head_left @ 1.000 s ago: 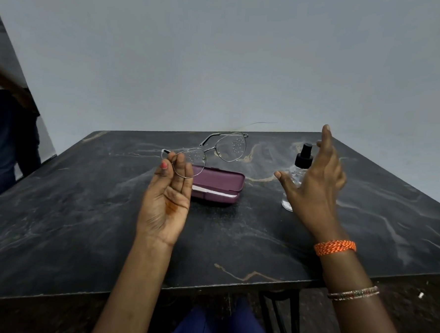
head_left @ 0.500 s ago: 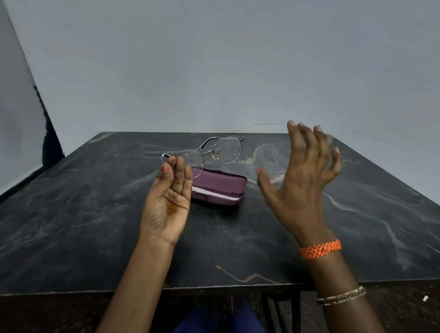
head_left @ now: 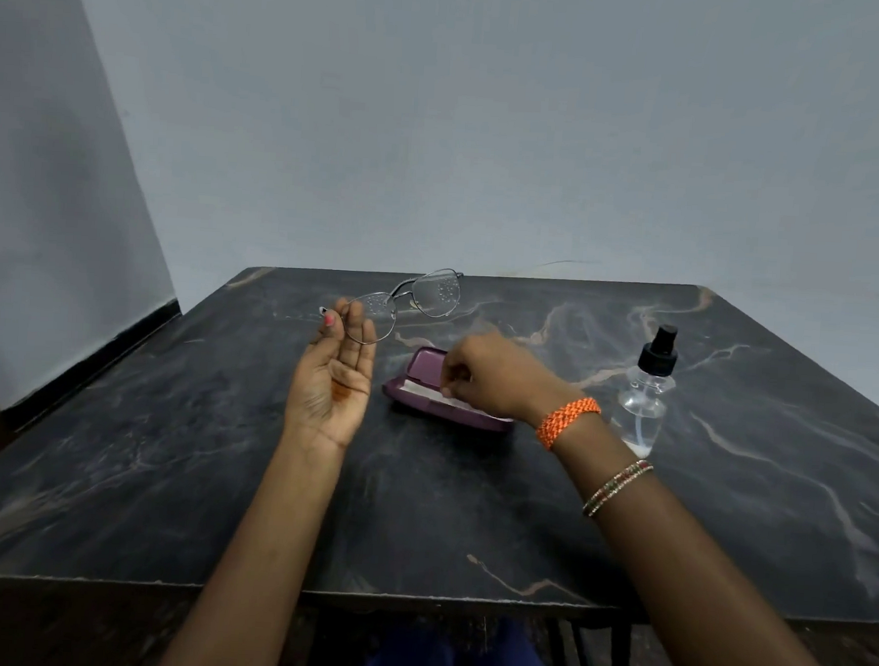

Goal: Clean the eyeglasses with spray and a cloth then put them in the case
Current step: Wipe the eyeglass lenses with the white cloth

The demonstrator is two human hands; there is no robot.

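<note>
My left hand [head_left: 334, 378] holds the metal-framed eyeglasses [head_left: 419, 298] up above the table, pinching one lens rim between thumb and fingers; both lenses carry droplets. A maroon glasses case [head_left: 424, 383] lies on the dark marble table [head_left: 163, 444] with a white cloth [head_left: 421, 389] showing along its front. My right hand [head_left: 491, 374] is down on the case, fingers curled and pinching the cloth. The clear spray bottle [head_left: 647, 392] with a black nozzle stands to the right of the case.
The table's near edge runs just in front of my lap. A grey wall stands behind the table, and a dark strip of floor shows at the left. Metal chair legs show under the table's front edge.
My right hand dropped from its raised, spread pose down onto the case and closed its fingers on the cloth. The left hand kept the glasses up. The bottle is uncovered again.
</note>
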